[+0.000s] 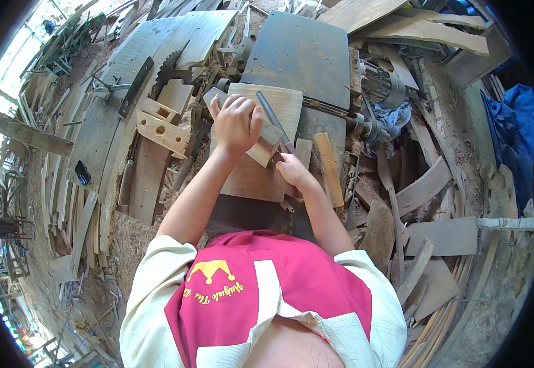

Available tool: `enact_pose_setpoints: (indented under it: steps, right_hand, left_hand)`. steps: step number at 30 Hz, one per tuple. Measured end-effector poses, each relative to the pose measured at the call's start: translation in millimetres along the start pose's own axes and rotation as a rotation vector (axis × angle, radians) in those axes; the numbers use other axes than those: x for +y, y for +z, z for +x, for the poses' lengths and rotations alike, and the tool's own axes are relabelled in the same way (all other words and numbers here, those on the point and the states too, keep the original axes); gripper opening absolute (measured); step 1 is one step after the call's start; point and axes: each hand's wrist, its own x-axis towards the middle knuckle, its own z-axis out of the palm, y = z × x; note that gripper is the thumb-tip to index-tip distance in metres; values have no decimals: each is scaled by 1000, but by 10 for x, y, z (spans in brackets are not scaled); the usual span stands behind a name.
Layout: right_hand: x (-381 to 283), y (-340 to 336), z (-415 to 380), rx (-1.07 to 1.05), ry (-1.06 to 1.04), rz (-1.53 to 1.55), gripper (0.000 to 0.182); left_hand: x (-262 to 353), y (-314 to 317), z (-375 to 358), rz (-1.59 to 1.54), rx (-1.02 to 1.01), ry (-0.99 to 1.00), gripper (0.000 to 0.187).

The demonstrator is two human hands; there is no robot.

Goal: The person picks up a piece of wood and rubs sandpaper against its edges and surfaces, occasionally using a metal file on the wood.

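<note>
Sawdust and wood offcuts (374,227), too many and too overlapped to count, litter the workshop around one person in a red-and-cream shirt (316,270). Straight ahead of the shirt, one tan board (248,184) lies flat as the working surface. At two o'clock from the middle of the view, the right hand (294,172) is closed around the lower end of one long grey tool (271,115), which slants up toward eleven; the fingertips are mostly hidden. At eleven o'clock, the left hand (236,122) lies over one oblong block (261,153), fingers curled down and clamped on it. That block sits above the tan board, just beside the tool. Near the right hand, at three o'clock, stands out one yellowish batten (329,168).

Farther out, at ten o'clock, one pale holed block (162,130) shows three openings. One phone (83,173) rests at nine o'clock on a grey plank. Between ten and eleven sits one toothed saw blade (167,70). At twelve o'clock lies one wide metal plate (301,55), with one motor (380,86) near half past one. Farthest, just before three, hangs one blue tarp (520,141).
</note>
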Motion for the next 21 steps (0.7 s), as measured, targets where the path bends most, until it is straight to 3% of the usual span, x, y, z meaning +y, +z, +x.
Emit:
enact_pose_setpoints:
  steps: [2, 5, 8, 10, 16, 21]
  right_hand:
    - [-10, -44, 13, -10, 20, -50, 32]
    - [-279, -229, -217, -60, -113, 297, 32]
    - [-661, -386, -512, 22, -81, 238, 29]
    - [-705, -445, -522, -109, -73, 264, 30]
    - [-192, -188, -82, -82, -21, 88, 26]
    - [-105, -112, 44, -93, 112, 184, 27]
  left_hand:
    - [-8, 17, -13, -5, 14, 4, 22]
    - [-15, 18, -6, -15, 40, 7, 22]
    - [7, 6, -1, -11, 41, 0, 22]
    - [12, 12, 0, -1, 34, -5, 22]
    - [-19, 37, -15, -21, 55, 13, 22]
    - [-22, 44, 3, -17, 50, 26, 22]
